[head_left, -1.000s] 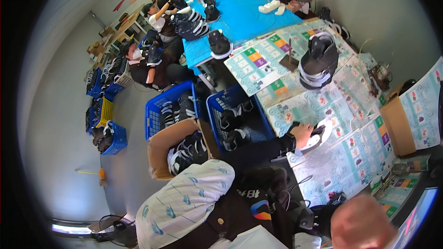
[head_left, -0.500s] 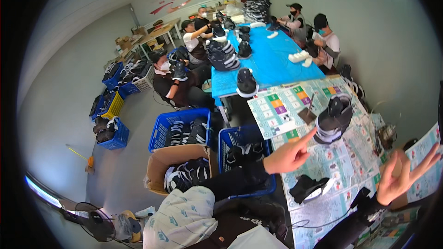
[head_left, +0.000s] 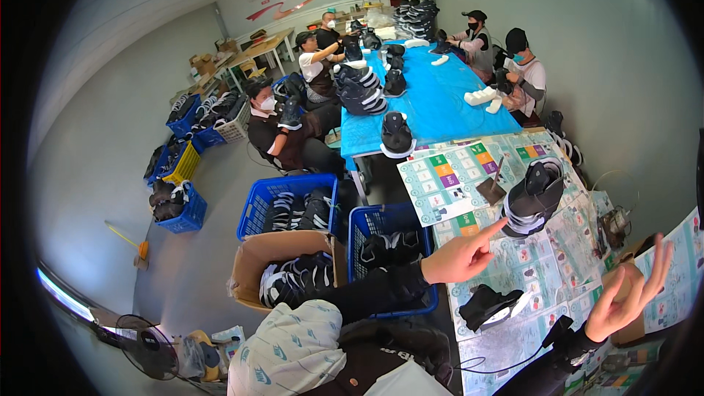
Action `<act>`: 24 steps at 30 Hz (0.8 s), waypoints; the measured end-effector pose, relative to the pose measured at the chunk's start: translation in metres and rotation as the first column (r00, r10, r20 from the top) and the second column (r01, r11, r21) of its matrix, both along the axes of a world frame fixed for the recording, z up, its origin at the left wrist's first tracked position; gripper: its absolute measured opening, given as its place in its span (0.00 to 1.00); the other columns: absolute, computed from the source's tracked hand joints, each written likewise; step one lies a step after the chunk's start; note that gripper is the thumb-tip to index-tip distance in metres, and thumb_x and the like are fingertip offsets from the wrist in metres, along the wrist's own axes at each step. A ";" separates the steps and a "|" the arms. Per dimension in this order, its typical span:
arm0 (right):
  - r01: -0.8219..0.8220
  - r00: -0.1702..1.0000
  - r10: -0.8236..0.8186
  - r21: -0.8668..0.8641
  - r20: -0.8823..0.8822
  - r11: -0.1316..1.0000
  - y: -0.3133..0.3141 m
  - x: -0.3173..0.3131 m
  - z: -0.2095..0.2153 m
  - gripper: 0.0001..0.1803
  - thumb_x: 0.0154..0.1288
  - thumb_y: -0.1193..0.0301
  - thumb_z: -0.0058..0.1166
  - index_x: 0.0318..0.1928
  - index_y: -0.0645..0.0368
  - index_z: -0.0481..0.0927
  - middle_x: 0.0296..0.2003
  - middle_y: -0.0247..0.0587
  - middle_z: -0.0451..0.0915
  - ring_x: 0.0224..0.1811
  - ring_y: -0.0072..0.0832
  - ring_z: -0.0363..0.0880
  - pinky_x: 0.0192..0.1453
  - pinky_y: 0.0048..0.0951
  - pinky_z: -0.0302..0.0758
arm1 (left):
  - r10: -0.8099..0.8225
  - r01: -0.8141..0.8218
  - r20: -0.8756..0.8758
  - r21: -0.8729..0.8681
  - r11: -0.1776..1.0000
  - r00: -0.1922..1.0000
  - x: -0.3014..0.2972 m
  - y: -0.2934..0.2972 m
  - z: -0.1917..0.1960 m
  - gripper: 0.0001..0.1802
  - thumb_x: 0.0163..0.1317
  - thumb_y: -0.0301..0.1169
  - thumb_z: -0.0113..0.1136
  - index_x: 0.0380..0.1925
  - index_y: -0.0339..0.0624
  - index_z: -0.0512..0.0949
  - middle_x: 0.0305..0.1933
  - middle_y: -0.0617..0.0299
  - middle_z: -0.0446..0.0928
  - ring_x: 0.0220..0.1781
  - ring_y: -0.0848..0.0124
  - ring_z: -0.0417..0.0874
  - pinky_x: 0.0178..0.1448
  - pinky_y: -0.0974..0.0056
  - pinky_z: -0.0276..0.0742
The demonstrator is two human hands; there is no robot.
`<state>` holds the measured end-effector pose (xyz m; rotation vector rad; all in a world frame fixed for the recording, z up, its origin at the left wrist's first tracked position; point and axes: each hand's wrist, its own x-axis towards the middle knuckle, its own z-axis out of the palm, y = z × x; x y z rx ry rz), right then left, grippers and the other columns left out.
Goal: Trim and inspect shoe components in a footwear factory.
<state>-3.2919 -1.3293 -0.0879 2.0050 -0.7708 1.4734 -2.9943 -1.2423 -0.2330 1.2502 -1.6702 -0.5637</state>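
A dark shoe with a pale sole [head_left: 534,199] stands on the near surface [head_left: 551,249]. The left hand [head_left: 460,258] points at it, index finger stretched out, the others curled; whether the tip touches is unclear. The right hand [head_left: 631,299] is raised, fingers spread, holding nothing. A second shoe [head_left: 485,308] lies between the hands, beside a black cable [head_left: 539,350]. Behind stands one metal plate with a rod [head_left: 490,191]. Left are two shoe-filled blue baskets [head_left: 251,213] and one cardboard box [head_left: 244,270]. Printed sheets cover the surface; five people sit around a blue-covered table [head_left: 434,106] beyond, amid grey walls.
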 end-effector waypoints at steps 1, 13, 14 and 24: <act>-0.035 0.999 0.036 0.146 -0.004 0.989 0.002 -0.002 -0.007 0.04 0.72 0.75 0.52 0.38 0.62 0.77 0.72 0.60 0.72 0.80 0.59 0.61 0.78 0.60 0.61 | 0.000 -0.001 0.014 0.064 0.998 1.000 0.001 -0.002 0.001 0.40 0.71 0.22 0.61 0.81 0.44 0.59 0.33 0.58 0.75 0.33 0.67 0.78 0.42 0.64 0.76; -0.118 0.988 0.156 0.645 -0.003 0.755 0.039 -0.040 -0.160 0.04 0.66 0.78 0.53 0.40 0.65 0.77 0.46 0.52 0.81 0.56 0.55 0.77 0.63 0.53 0.72 | 0.292 -0.257 0.094 -0.275 0.926 0.952 0.061 -0.005 0.046 0.15 0.67 0.20 0.65 0.53 0.42 0.82 0.43 0.58 0.79 0.43 0.66 0.85 0.44 0.65 0.80; -0.121 0.988 0.154 0.668 0.010 0.734 0.039 -0.040 -0.164 0.04 0.66 0.77 0.54 0.40 0.65 0.77 0.46 0.52 0.81 0.55 0.54 0.77 0.63 0.53 0.72 | 0.291 -0.257 0.093 -0.272 0.927 0.952 0.060 -0.007 0.044 0.15 0.67 0.20 0.65 0.53 0.42 0.82 0.43 0.58 0.79 0.43 0.66 0.85 0.44 0.65 0.80; -0.151 0.985 0.170 0.655 0.035 0.740 0.048 -0.018 -0.156 0.04 0.67 0.77 0.55 0.40 0.64 0.78 0.45 0.51 0.82 0.54 0.53 0.77 0.62 0.52 0.72 | 0.213 -0.172 0.121 -0.286 0.943 0.969 0.052 -0.007 0.039 0.15 0.68 0.20 0.64 0.54 0.41 0.81 0.45 0.57 0.79 0.45 0.65 0.85 0.45 0.64 0.81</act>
